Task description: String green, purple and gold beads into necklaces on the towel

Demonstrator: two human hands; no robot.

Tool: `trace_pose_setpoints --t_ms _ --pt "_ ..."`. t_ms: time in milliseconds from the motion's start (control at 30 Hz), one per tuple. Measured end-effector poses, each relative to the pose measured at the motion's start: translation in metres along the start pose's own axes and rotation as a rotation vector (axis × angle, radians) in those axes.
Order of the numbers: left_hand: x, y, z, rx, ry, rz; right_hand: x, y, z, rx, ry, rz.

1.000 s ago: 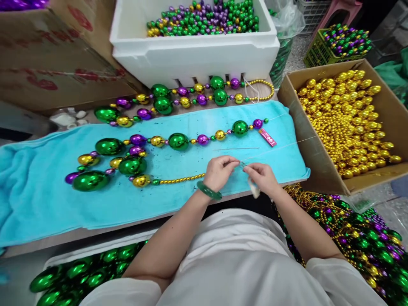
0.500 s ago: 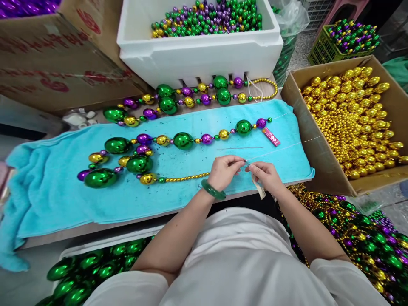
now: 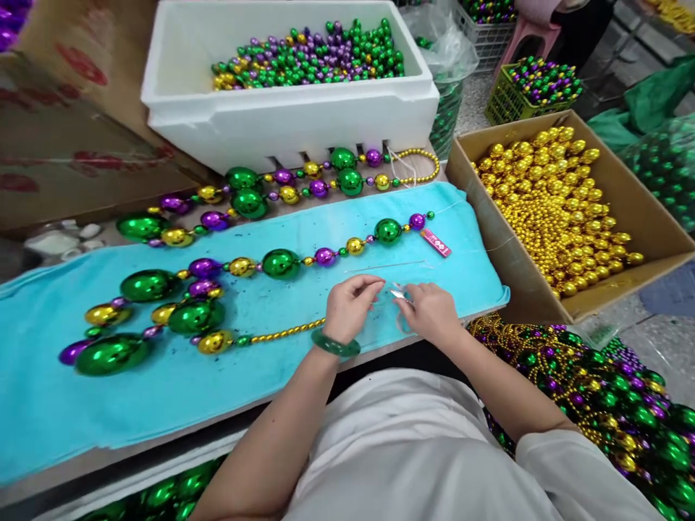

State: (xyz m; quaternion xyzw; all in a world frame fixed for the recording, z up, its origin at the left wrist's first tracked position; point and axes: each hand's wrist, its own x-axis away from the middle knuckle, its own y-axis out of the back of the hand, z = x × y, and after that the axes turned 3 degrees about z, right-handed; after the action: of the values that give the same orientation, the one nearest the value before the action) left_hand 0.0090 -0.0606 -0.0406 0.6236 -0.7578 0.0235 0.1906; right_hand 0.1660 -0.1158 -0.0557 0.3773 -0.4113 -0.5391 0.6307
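On the turquoise towel [image 3: 179,405] my left hand [image 3: 352,307], with a green bangle at its wrist, is closed in a pinch at the end of a bead strand [image 3: 282,332]. The fine string between those fingertips barely shows. My right hand [image 3: 431,310] grips small scissors [image 3: 400,295], their metal blades pointing at the left fingertips, a short gap apart. The strand's small gold beads run left from my left hand to large green, purple and gold beads. Its other end lies by a pink packet [image 3: 436,243]. A thin needle-like rod [image 3: 385,267] lies beyond my hands.
Another bead necklace [image 3: 318,189] lies behind the towel, against a white foam box [image 3: 293,119] of mixed beads. To the right stands a cardboard box [image 3: 510,253] of gold beads. Finished-looking bead strands [image 3: 613,398] are heaped below right; large green beads [image 3: 163,492] sit below left.
My hands have moved slightly apart, and the scissor blades now show in my right hand. The whole view has shifted, so the table's things appear further left.
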Motion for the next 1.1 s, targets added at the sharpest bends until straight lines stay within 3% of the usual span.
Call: trace_pose_setpoints --t_ms 100,200,333,467,567,667,800,867,967,1100 --pt "-0.001 0.003 -0.001 0.004 -0.016 0.008 -0.005 0.010 -0.002 0.101 0.064 -0.003" --pt "-0.002 0.007 -0.002 0.013 -0.026 0.002 -0.026 0.032 -0.022 0.100 0.026 -0.054" --pt "0.001 0.010 -0.007 0.073 -0.033 -0.035 -0.083 0.067 -0.065 0.117 -0.055 -0.096" --pt "0.009 0.017 -0.018 0.147 -0.046 -0.071 -0.135 0.079 -0.089 0.274 -0.024 0.038" --pt "0.013 0.043 -0.031 0.283 -0.105 -0.139 -0.152 0.083 -0.091 0.347 -0.024 0.104" --pt "0.019 0.092 -0.050 0.370 -0.251 -0.250 -0.158 0.099 -0.084 0.317 0.006 0.110" --pt "0.041 0.166 -0.086 0.284 -0.457 -0.395 -0.167 0.148 -0.053 0.006 -0.069 0.070" --pt "0.057 0.195 -0.106 0.206 -0.562 -0.460 -0.170 0.179 -0.025 0.036 -0.054 -0.049" --pt "0.078 0.222 -0.133 0.092 -0.674 -0.530 -0.168 0.225 0.034 0.131 0.048 -0.146" --pt "0.091 0.242 -0.155 0.115 -0.621 -0.495 -0.152 0.274 0.117 0.269 0.093 -0.223"
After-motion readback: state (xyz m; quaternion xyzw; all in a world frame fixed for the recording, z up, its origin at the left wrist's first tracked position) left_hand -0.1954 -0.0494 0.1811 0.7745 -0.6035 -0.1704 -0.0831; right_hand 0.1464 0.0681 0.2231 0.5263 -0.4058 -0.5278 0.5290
